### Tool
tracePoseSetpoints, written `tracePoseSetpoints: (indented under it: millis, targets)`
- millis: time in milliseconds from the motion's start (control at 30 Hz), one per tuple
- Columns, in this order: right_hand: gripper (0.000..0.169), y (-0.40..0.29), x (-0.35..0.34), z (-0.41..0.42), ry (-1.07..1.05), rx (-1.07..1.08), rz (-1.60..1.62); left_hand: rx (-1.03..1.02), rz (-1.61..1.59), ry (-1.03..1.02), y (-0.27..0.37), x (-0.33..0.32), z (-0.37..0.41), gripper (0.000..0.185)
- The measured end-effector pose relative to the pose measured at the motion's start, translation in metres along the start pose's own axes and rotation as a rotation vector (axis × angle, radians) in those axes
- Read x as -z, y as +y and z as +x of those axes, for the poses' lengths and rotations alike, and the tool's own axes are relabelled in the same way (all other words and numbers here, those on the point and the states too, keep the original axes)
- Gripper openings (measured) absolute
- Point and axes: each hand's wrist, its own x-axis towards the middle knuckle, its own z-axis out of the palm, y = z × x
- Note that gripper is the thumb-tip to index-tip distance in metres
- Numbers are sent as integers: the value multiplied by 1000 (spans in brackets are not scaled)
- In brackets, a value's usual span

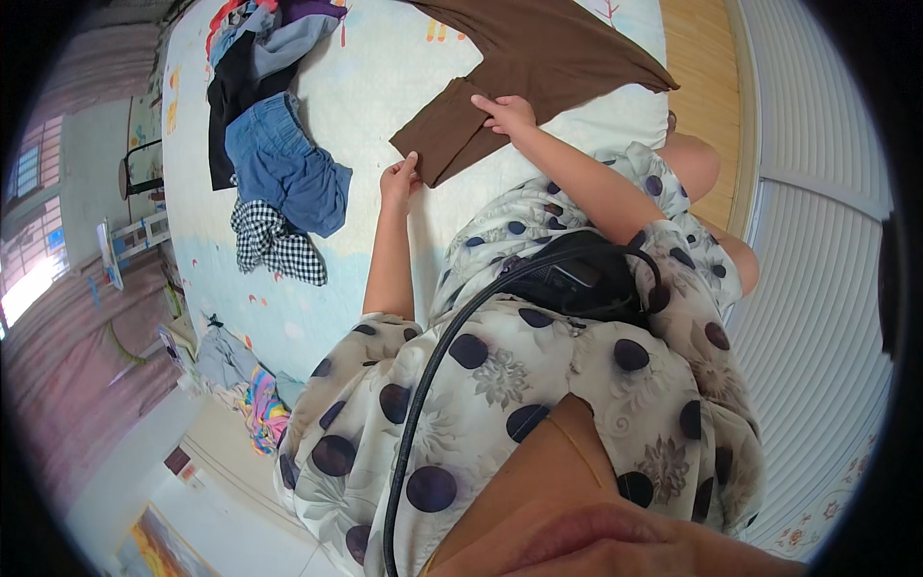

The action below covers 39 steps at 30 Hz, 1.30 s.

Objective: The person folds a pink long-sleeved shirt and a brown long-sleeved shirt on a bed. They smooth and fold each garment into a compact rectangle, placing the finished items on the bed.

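Note:
A brown garment (537, 54) lies spread over the printed bed sheet (368, 108), with its near end folded back on itself into a doubled flap. My left hand (400, 180) pinches the near left corner of that flap between thumb and fingers. At the flap's other end, my right hand (507, 115) grips the edge, thumb on top and fingers partly beneath the cloth. The far part of the garment runs out past the top of the picture.
Left of the garment lie blue denim shorts (288, 162), a black-and-white checked cloth (277, 241), a black garment (234, 101) and a heap of coloured clothes (288, 40). More clothes (249, 382) lie by the bed's lower left. White ribbed doors (815, 288) stand right, beyond wood flooring (703, 79).

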Motion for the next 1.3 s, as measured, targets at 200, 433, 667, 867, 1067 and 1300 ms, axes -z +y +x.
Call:
tracePoseSetpoints:
  millis: [200,433,667,867,1067,1300]
  targets:
    - [40,10,1,10,-73,149,131,-42,41,3,-3,-14,8,23]
    - [39,27,21,-6,-7,111,15,-75,-38,25,-14,-10,16,30]
    - [45,19,17,-8,136,354,-388,-101,75,-19,-15,-2,13,29]
    - [53,2,22,-41,143,859,-734,-6,-32,-57,-7,-3,6,22]
    - [82,11,10,-47,-133,1233,-1031,53,-154,-179,44,-13,-2,12]
    - [61,16,17,-36,-206,905,-598,-54,-30,-297,128,-54,-25,16]
